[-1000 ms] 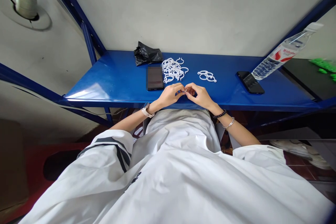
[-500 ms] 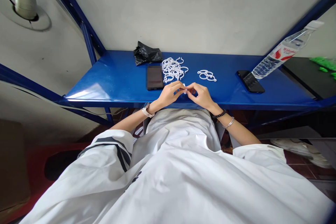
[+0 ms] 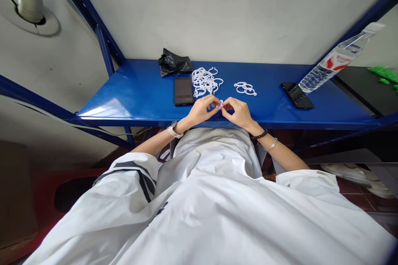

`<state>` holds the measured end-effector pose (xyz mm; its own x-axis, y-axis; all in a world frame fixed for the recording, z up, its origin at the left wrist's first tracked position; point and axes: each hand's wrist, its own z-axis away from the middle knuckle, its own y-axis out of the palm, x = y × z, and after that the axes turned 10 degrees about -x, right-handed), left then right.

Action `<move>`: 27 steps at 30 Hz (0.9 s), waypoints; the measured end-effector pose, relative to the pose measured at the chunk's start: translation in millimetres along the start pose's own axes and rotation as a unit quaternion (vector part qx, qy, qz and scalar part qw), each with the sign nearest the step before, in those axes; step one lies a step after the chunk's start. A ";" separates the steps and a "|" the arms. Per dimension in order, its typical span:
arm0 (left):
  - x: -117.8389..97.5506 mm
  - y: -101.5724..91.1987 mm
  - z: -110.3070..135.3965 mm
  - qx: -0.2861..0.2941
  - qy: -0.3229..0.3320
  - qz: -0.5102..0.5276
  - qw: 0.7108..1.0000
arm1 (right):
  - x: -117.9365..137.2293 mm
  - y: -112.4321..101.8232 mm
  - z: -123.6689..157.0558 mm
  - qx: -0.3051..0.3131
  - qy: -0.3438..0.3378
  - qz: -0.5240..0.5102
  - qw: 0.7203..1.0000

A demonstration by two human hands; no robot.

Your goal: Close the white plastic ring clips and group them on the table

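Between my fingertips, just above the front of the blue shelf, is a white plastic ring (image 3: pixel 221 103), mostly hidden by the fingers. My left hand (image 3: pixel 201 111) pinches it from the left side. From the right, my right hand (image 3: pixel 238 112) grips it with thumb and forefinger, and the two hands nearly touch. Beyond my left hand lies a tangled pile of white plastic rings (image 3: pixel 205 80), some with an open gap. A smaller group of white rings (image 3: pixel 245 88) lies farther right, behind my right hand.
A dark phone (image 3: pixel 183 91) lies left of the pile, with a crumpled black plastic bag (image 3: pixel 174 63) behind it. On the right, another black phone (image 3: pixel 297 95) lies beside a water bottle (image 3: pixel 338 61). The blue shelf (image 3: pixel 137 91) meets a wall at the back.
The fingertips have shifted slightly around the white ring, and more of it shows above them. Both hands stay in nearly the same place; the piles look unchanged.
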<state>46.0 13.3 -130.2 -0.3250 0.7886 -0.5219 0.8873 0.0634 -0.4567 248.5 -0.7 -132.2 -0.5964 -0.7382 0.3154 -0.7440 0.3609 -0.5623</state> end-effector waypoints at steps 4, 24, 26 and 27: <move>-0.3 -0.2 -0.3 0.005 -0.004 -0.001 1.000 | 0.9 -0.5 0.0 -0.006 0.009 0.003 1.000; -0.2 -1.0 -5.3 0.051 -0.088 0.096 0.990 | 1.7 0.4 1.8 -0.004 -0.068 0.047 0.997; 0.4 -1.4 -5.6 0.062 -0.116 0.126 0.983 | 1.1 0.4 2.3 -0.001 -0.067 0.048 0.997; 0.6 -1.6 -5.6 0.067 -0.129 0.140 0.979 | 1.0 0.4 2.5 0.002 -0.065 0.050 0.997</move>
<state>46.2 17.1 -125.7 -0.1620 0.5817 -0.7971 0.9084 -0.2276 -0.3507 248.4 -2.7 -134.0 -0.6227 -0.7667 0.1564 -0.6817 0.4335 -0.5893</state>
